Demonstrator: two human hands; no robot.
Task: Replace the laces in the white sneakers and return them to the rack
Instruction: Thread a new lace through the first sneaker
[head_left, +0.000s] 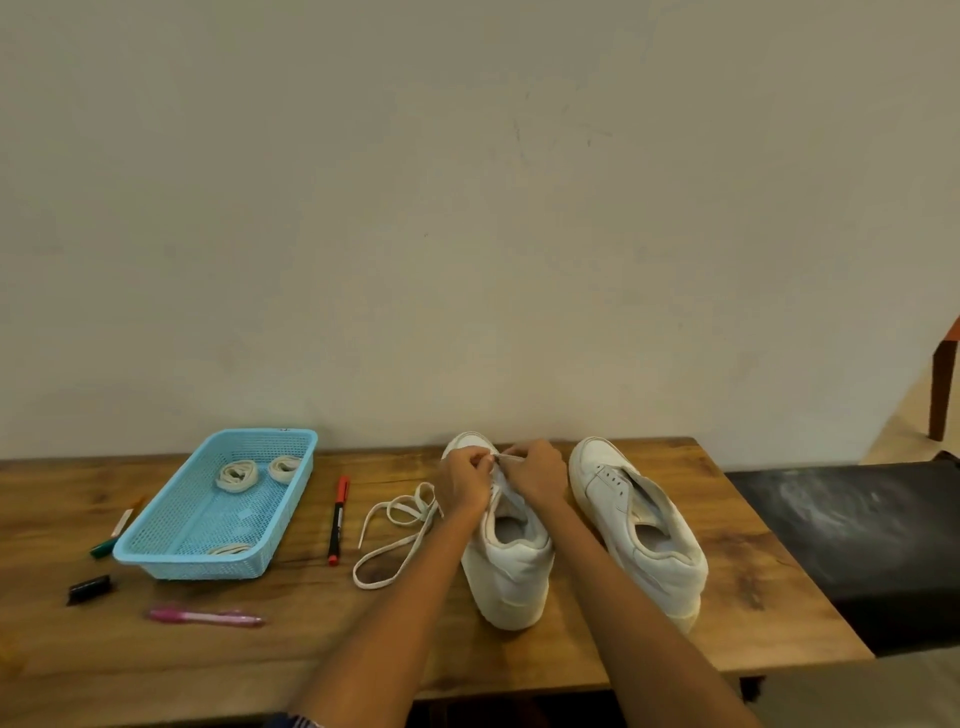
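Head view. Wooden surface (519, 660) is carrying two white sneakers, toes pointing to the far wall. Left sneaker (511, 561): left hand (462, 480) and right hand (535, 475) are both pinching a lace end (506, 457) over its far eyelets, fingers curled. Loose lace (395, 535) is trailing on the surface just left of it. Right sneaker (639, 525) is standing unlaced, just beside. Blue basket (171, 556), far left, is holding coiled laces (236, 475). Red marker (337, 519) is lying between the basket and the loose lace; pink pen (208, 617) is lying near.
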